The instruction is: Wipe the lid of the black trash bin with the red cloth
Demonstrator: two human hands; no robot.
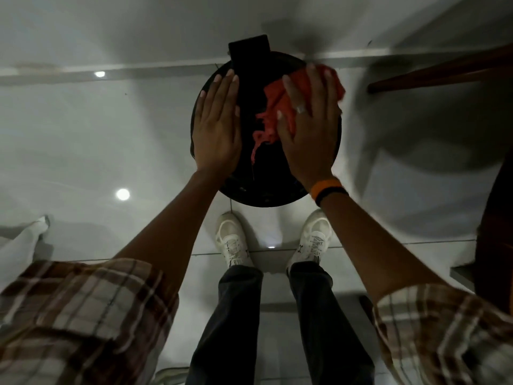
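Note:
The black trash bin's round lid (265,179) fills the middle of the view, seen from straight above, with a black hinge block (249,50) at its far edge. My left hand (218,126) lies flat on the lid's left side, fingers together and extended, holding nothing. My right hand (309,129) presses the red cloth (273,107) onto the lid's right side; the cloth bunches out past my fingertips and trails down toward the lid's middle. Part of the cloth is hidden under my palm.
The bin stands on a glossy light tiled floor (111,151) close to a wall. My white shoes (233,240) are just in front of it. A dark wooden furniture edge (433,72) juts in at the upper right, and more dark furniture (497,237) runs along the right side.

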